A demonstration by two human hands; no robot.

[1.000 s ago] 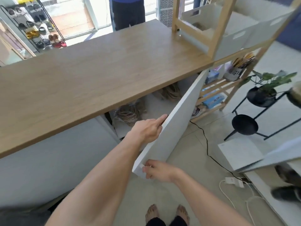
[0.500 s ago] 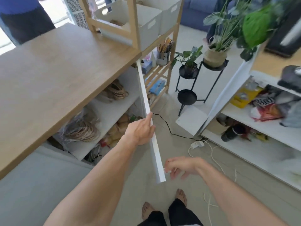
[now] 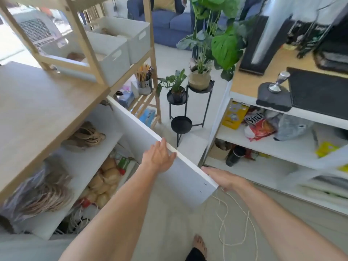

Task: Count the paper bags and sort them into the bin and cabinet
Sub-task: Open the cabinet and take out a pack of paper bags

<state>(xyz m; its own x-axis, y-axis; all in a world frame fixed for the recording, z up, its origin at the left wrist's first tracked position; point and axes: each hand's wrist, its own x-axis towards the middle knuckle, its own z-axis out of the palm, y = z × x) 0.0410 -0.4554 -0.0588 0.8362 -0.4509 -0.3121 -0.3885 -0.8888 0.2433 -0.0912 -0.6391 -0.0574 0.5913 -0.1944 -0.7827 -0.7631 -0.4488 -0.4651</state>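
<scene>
Fingers of our left hand lie flat on the cabinet door; our right hand has an unclear grip. Sorting looks barely begun

The cabinet stands open, its white door swung out; bundled brown paper bags lie on its upper shelf.

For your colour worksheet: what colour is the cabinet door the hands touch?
White cabinet door; head view.
</scene>
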